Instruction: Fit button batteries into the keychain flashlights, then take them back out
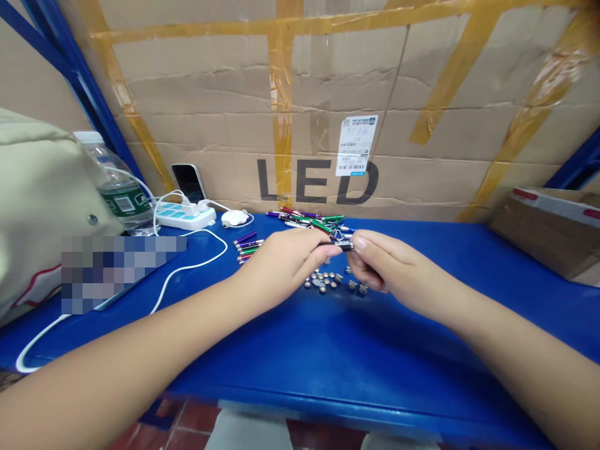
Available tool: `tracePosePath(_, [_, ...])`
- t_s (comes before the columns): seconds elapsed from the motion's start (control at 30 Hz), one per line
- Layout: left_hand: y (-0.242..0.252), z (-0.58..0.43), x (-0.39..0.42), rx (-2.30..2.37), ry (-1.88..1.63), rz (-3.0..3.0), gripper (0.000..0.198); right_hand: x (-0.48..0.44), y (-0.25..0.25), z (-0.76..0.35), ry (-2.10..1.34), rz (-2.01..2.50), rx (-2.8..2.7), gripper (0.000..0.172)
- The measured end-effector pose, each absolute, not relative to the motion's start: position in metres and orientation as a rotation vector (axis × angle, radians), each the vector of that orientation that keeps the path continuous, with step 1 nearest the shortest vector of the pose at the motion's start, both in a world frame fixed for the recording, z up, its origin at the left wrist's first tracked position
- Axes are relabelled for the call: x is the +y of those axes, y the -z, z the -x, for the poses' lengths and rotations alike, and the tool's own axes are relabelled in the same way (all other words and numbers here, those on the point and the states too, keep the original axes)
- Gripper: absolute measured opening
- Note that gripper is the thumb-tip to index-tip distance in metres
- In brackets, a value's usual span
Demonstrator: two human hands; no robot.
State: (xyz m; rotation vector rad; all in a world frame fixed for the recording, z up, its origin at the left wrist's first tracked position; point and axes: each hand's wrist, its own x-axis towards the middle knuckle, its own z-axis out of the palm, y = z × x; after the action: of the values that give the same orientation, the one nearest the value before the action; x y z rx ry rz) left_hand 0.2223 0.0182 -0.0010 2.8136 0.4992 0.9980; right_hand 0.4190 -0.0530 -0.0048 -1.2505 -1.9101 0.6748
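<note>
Between my two hands is a small black metal tube [345,246]. My left hand [297,253] is closed round its left part, thumb and fingers pressed together. The fingertips of my right hand [377,256] pinch its right end; whether they hold a separate small part is hidden. Below the hands, small silvery button-like pieces [323,289] lie scattered on the blue table [300,350]. Behind the hands rests a pile of coloured metal tubes [304,219] with clips. More tubes [248,245] lie side by side left of my left hand.
A large taped cardboard box [210,87] stands behind the table. At the left are a beige bag [42,187], a bottle [124,194], a power strip [185,215] with white cables and a phone [188,181]. A smaller box [548,228] sits at the right.
</note>
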Motion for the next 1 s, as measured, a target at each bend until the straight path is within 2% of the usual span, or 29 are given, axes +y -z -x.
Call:
tracePosePath(0.13, [0.000,-0.221,0.022,0.576,-0.510,-2.318,0.048,-0.051,0.002,-0.418,-0.333,1.365,-2.063,0.037])
tracePosePath(0.23, [0.003,-0.222,0.027,0.553,-0.659,-2.426,0.028,-0.048,0.007,-0.415,-0.421,1.439,-2.022,0.037])
tracePosePath(0.37, [0.003,-0.224,0.027,0.497,-0.747,-2.653,0.016,-0.047,0.012,-0.412,-0.563,1.463,-1.972,0.040])
tracePosePath(0.47, [0.000,-0.223,0.024,0.517,-0.595,-2.513,0.021,-0.048,0.010,-0.412,-0.478,1.411,-2.002,0.038])
tracePosePath(0.7, [0.001,-0.221,0.022,0.410,-0.173,-1.739,0.045,-0.050,0.002,-0.416,-0.226,1.289,-2.173,0.033])
tracePosePath(0.77, [0.003,-0.222,0.023,0.461,-0.195,-1.814,0.045,-0.048,0.004,-0.416,-0.224,1.320,-2.162,0.033])
tracePosePath(0.9, [0.006,-0.224,0.027,0.599,-0.490,-2.297,0.026,-0.044,0.012,-0.415,-0.300,1.443,-2.121,0.034])
tracePosePath(1.0, [0.007,-0.223,0.032,0.568,-0.435,-2.493,0.021,-0.042,0.017,-0.415,-0.333,1.488,-2.159,0.034])
